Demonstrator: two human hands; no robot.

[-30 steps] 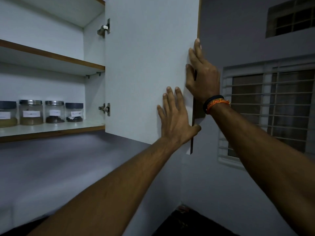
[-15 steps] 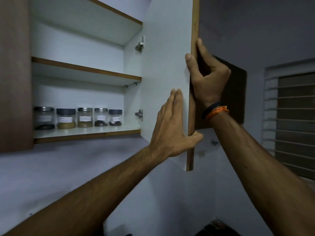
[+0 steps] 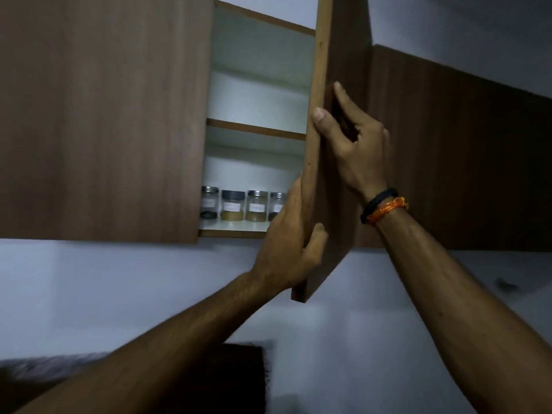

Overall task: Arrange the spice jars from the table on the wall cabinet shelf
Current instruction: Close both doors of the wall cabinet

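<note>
Cabinet door (image 3: 334,162): brown wood grain, ajar, seen nearly edge-on; a narrow gap shows the white interior.
Left hand (image 3: 291,243): wrapped round the door's free edge near its lower end; fingers go behind the inner face, thumb (image 3: 316,234) pressed on the outer face. Closed on the door.
Right hand (image 3: 355,150): higher on the same door, fingers curled against the outer face, thumb (image 3: 321,116) lying on the front edge. Gripping the door.
Wrist bands (image 3: 382,206): one black, one orange, on the right wrist.
Spice jars (image 3: 243,206): four visible in a row on the lowest shelf (image 3: 233,225), upright, side by side. Each carries a white label; text not legible.
Jar contents: leftmost dark, the two middle ones yellowish-brown, the rightmost partly hidden behind the left hand.
Jar lids: metallic grey; second from left is darker.
Upper shelf (image 3: 257,131): wood-edged board above the jars.
Left cabinet door (image 3: 101,115): closed, covers the left part of the cabinet.
Wall (image 3: 119,294): pale, below the cabinet.
</note>
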